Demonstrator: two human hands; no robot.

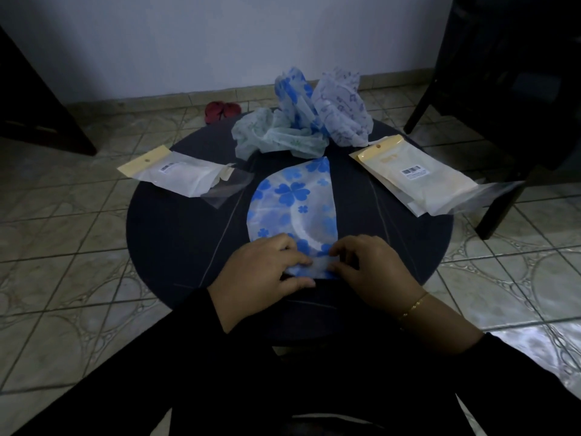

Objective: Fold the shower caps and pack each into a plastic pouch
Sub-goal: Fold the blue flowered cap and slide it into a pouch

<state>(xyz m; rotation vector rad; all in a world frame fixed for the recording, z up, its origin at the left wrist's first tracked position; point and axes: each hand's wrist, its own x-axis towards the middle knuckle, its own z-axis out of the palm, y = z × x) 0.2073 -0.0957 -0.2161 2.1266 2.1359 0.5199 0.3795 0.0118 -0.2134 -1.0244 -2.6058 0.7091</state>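
Both hands work the near edge of the blue-flowered shower cap [294, 199], which lies flattened at the centre of the round dark table [176, 221]. The left hand [264, 269] pinches that edge between thumb and curled fingers, and the right hand [374, 269] pinches it just beside, fingertips almost meeting; the edge looks turned up into a first fold.

From the cap, three crumpled caps sit at twelve o'clock: a green-patterned cap [276, 136], a second blue-flowered cap [294, 96] standing upright, and a purple-patterned cap [341, 111]. At ten o'clock lies a filled plastic pouch [176, 173] with a cream header; at two o'clock, a stack of pouches [418, 180] overhangs the table rim. Red slippers [220, 111] rest on the tiled floor beyond.

The thin film is slippery and springy, so I judge the fold could pop open if either pinch eases, or run crooked if one hand leads. A stray sleeve could also knock the overhanging stack off.
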